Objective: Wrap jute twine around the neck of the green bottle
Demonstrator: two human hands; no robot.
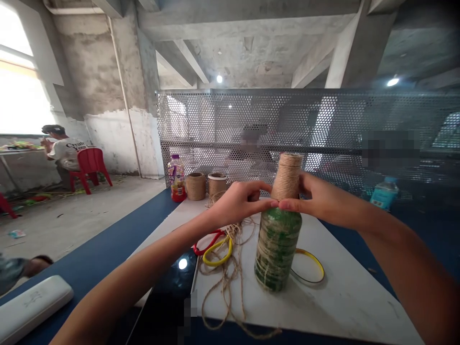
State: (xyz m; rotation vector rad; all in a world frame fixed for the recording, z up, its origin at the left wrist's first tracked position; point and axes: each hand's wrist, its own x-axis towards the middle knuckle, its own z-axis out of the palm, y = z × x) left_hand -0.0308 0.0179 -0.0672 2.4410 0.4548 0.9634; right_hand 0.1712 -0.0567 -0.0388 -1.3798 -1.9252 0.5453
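Note:
A green bottle (pixel 276 249) stands upright on the white board, its neck and shoulder wound with brown twine (pixel 287 175). Clear film or tape with twine-coloured streaks seems to cover its lower body. My left hand (pixel 244 201) pinches the lower edge of the winding from the left, thumb and forefinger against the shoulder. From the right, my right hand (pixel 311 194) curls round the neck, its thumb tip meeting the left one at the front; its other fingers are partly hidden behind the bottle. Loose twine (pixel 226 287) lies tangled left of the bottle, over red and yellow loop handles (pixel 217 251).
A yellow-edged ring (pixel 316 263) lies right of the bottle. Behind stand two twine spools (pixel 196 187) and a purple-capped drink bottle (pixel 177 179). A blue-labelled bottle (pixel 384 194) is at right, a white case (pixel 36 306) at left. A perforated metal screen (pixel 215 124) closes the back.

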